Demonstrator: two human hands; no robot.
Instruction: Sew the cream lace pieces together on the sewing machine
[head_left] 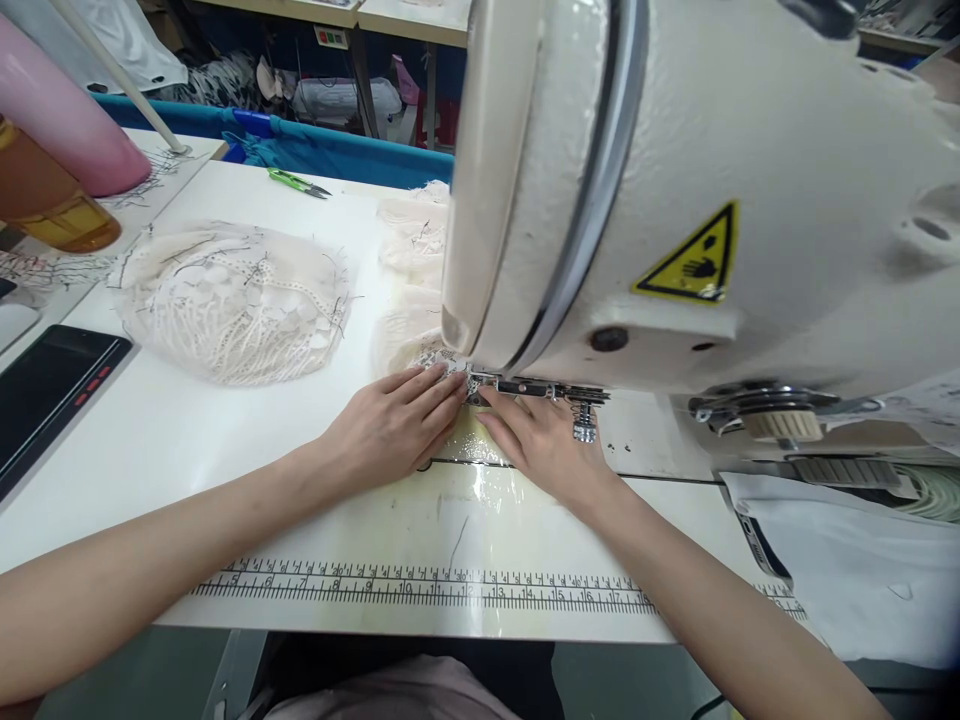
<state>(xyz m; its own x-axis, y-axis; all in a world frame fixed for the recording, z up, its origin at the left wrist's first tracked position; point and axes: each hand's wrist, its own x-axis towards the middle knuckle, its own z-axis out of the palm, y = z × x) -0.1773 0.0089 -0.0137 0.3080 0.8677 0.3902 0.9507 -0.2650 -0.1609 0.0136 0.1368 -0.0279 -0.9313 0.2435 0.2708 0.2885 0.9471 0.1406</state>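
My left hand [401, 415] lies flat, its fingers stretched out over the edge of a cream lace fabric [412, 318] just left of the presser foot [471, 390]. Opposite it, my right hand [544, 440] rests palm down on the sewing machine's bed, thumb and fingers apart. Part of its fingers is hidden behind the metal bar and small clamp [583, 425] under the machine head. The sewing machine [675, 180] hides the rear of the lace and the needle.
A bunched lace piece [232, 300] with loose dark threads lies to the left. Green thread snips [298, 184] are behind it. A phone [56, 395], a pink bottle [82, 130] and an amber container [56, 200] stand farther left. White fabric [832, 560] hangs at right; a printed ruler [420, 588] runs along the front.
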